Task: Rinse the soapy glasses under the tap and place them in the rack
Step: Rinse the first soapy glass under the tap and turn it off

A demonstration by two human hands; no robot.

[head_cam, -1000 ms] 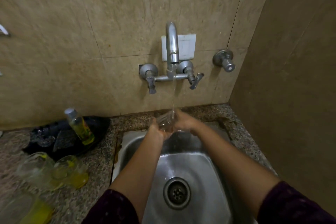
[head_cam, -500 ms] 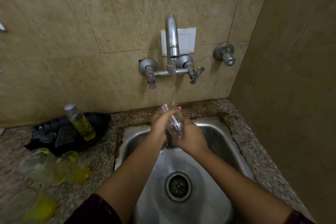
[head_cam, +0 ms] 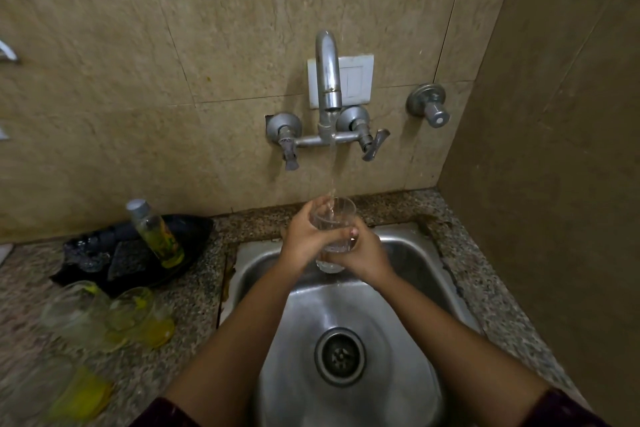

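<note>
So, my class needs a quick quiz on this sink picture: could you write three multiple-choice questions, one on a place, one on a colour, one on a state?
1. Where is the bottle? A on the black tray left of the sink; B in the sink; C on a shelf.
2. What colour is its liquid? A blue; B red; C yellow.
3. The tap is: A off; B running into the glass; C capped.
Answers: A, it sits on the tray beside the basin; C, the liquid shows yellow; B, a stream falls into the glass that the left hand and right hand grip.
</note>
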